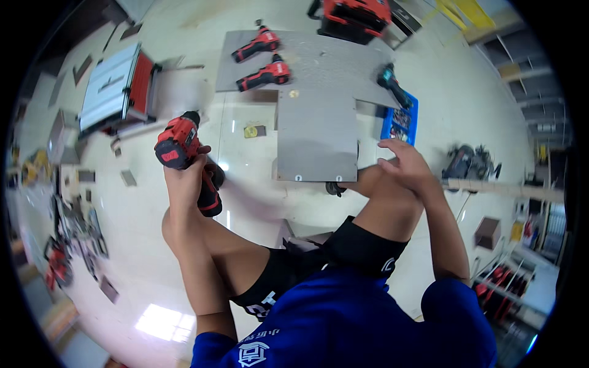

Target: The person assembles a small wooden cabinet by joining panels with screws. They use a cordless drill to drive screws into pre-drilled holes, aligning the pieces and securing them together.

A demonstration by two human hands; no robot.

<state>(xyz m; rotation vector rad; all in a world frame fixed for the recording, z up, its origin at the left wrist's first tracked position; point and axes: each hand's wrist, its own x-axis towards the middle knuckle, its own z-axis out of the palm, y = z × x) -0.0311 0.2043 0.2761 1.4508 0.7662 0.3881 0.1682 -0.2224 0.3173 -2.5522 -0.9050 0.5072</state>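
Red drill (179, 136) is gripped in the left hand (189, 173), apart from the grey panel (318, 135), whose near edge already bears two pale round fittings (299, 178), seemingly; the right hand (406, 165) is loosely open, and what remains cannot be told.

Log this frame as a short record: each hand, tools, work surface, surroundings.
left hand: gripping a red-black drill, chuck pointing away
right hand: open, at the right knee, nothing visible held
work surface: grey boards, narrower near the person
tools on boards: two more red-black drills, left side; teal drill, right side
right of boards: blue tray of small items
far left: red-sided machine, pale top
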